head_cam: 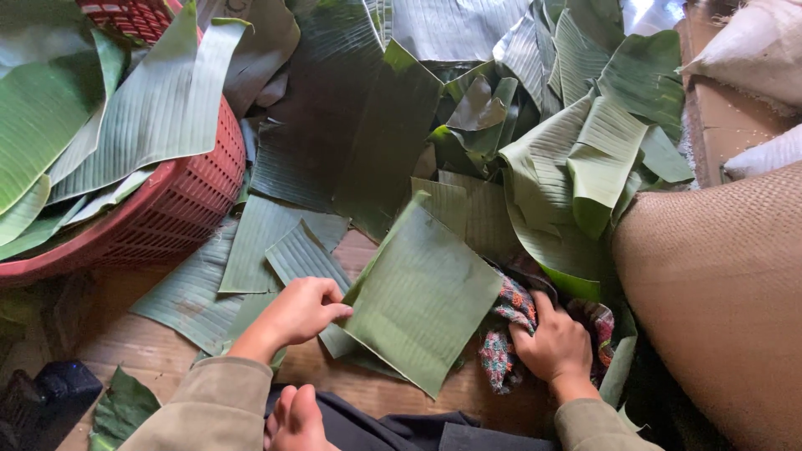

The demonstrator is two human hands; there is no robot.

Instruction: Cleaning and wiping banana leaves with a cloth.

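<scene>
Left hand [299, 313]: fingers pinch the square leaf [422, 301] at its 9 o'clock edge.
Right hand [555, 344]: fingers closed, gripping the patterned cloth [505, 334].
Basket [180, 200]: 10 o'clock.

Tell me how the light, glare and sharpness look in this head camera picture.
Head view: soft daylight, no hard shadows; pale sheen on the leaves at the top; left hand, right hand and the square leaf are sharp; the red basket bows at the frame edge; the bottom left corner is dark.
</scene>
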